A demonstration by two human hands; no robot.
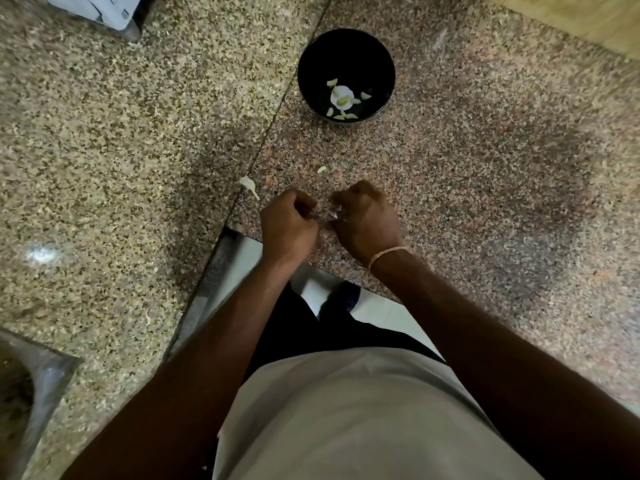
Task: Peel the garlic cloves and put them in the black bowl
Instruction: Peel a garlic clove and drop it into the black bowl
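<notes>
Toward the far side of the granite counter (485, 168), well back from its near edge, the black bowl (346, 75) already holds several peeled cloves (343, 102), pale against its dark inside, along with what looks like a scrap of white skin, so a good part of the job seems done. Close to the near edge, the left hand (289, 225) and the right hand (367, 220) sit almost knuckle to knuckle, both with fingers curled in tight; something small and pale shows between them, most likely a clove being stripped (it is too hidden and blurred to be sure, and which hand carries it cannot be told). A loose piece of garlic stem or skin (248, 186) lies just beyond the left hand, by the seam between the two slabs, and one small pale bit (321, 169) rests between the hands and the bowl. No pile of unpeeled cloves is visible, so how many remain cannot be judged; the piece in hand has yet to reach the bowl.
</notes>
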